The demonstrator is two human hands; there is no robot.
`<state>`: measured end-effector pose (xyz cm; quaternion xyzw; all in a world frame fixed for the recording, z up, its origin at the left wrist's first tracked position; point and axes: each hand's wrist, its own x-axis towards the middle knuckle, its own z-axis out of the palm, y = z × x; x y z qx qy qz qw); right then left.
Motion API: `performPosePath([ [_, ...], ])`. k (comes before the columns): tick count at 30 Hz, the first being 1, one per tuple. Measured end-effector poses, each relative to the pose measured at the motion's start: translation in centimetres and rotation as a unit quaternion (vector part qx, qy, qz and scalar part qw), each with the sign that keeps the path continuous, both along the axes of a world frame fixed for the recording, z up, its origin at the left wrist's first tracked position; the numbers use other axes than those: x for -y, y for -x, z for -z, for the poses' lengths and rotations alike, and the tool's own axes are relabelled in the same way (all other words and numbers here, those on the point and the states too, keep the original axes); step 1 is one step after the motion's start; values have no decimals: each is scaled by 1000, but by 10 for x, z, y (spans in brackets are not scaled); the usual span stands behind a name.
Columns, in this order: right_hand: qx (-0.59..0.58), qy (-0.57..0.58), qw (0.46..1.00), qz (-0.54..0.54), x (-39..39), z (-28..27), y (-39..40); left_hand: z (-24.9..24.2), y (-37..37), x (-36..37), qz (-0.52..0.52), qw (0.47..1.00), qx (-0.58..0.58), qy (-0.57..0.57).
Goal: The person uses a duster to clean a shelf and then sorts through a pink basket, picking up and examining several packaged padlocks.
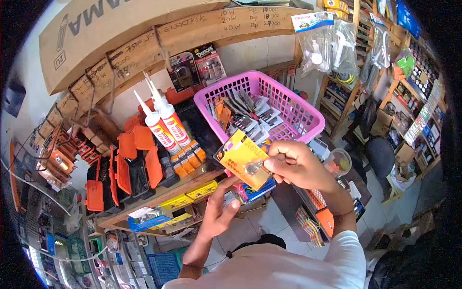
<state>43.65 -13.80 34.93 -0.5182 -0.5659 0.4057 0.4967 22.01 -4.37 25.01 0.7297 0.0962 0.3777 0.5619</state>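
Note:
My right hand [301, 166] pinches a yellow blister-pack card [245, 156] by its right edge. A small round metal piece shows on the card near my fingertips. Lower and to the left, my left hand [219, 214] is empty, thumb and fingers apart, with its index fingertip close to the card's lower left side. Just behind the card stands a pink plastic basket [315, 123], with several small carded packs [245, 113] piled toward its left side.
Left of the basket, silicone sealant tubes [166, 130] stand beside small orange boxes [187, 159]. Orange-and-black organizer cases [127, 168] lie open on the wooden shelf. Bagged taps [315, 53] hang at upper right. A clear round tub [338, 163] sits right of my right hand.

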Motion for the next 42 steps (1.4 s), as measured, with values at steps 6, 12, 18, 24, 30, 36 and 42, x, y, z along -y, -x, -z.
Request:
performPosePath([
  [6, 9, -4, 999, -41, -8, 25, 47, 2, 23, 7, -55, 993, 38, 101],
  [12, 50, 4, 998, -30, -31, 1, 37, -4, 62, -4, -46, 992, -1, 118],
  [18, 104, -17, 994, 21, -65, -10, -1, 5, 69, -1, -24, 993, 6, 114],
  [24, 188, 16, 977, 95, -163, 9, -94, 11, 53, -4, -17, 986, -45, 157],
  [30, 219, 126, 964, 79, -246, 11, -99, 18, 15, 0, 34, 990, -44, 130],
  [36, 250, 178, 952, -4, -275, -2, -109, 29, 14, -5, 26, 991, -63, 113],
  [42, 508, 123, 849, 75, -316, 30, -161, 36, 21, -9, -14, 988, -58, 145],
])
